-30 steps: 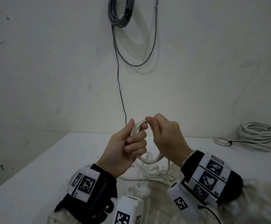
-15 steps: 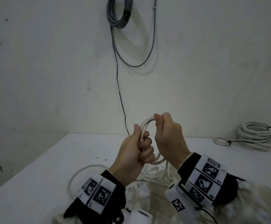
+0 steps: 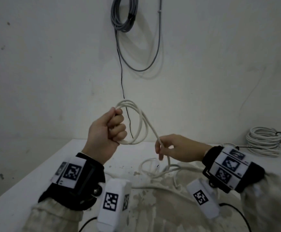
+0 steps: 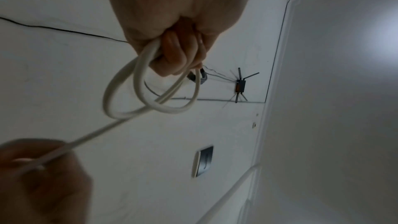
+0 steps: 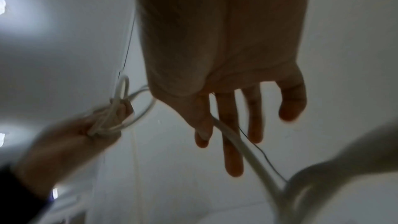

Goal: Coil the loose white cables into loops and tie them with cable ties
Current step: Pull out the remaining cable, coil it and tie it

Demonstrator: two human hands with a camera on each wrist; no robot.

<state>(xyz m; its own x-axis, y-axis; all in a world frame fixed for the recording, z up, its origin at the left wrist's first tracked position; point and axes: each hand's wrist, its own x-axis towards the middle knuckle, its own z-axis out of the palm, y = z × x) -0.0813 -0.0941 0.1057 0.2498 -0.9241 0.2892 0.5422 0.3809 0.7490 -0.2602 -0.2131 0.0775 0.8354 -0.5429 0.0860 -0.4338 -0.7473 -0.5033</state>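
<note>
My left hand (image 3: pixel 109 128) is raised above the white table (image 3: pixel 36 190) and grips a small coil of white cable (image 3: pixel 141 121) in its fist; two or three loops hang out to the right. One strand runs down from the coil to my right hand (image 3: pixel 168 148), whose fingers hold it loosely just above the table. The left wrist view shows the fist (image 4: pixel 178 54) closed round the loops (image 4: pixel 120 91). In the right wrist view the cable (image 5: pixel 247 156) crosses my fairly straight fingers (image 5: pixel 232 142). The remaining cable (image 3: pixel 153 169) lies tangled on the table.
A tied coil of white cable (image 3: pixel 262 141) lies at the back right by the wall. A grey cable bundle (image 3: pixel 124 15) hangs on the wall, and a thin black wire (image 3: pixel 122 77) drops behind the held coil. The table's left edge runs diagonally.
The hands, which were together at the coil, have parted. My left hand rose to the left with the coil. My right hand slid down and right along the cable.
</note>
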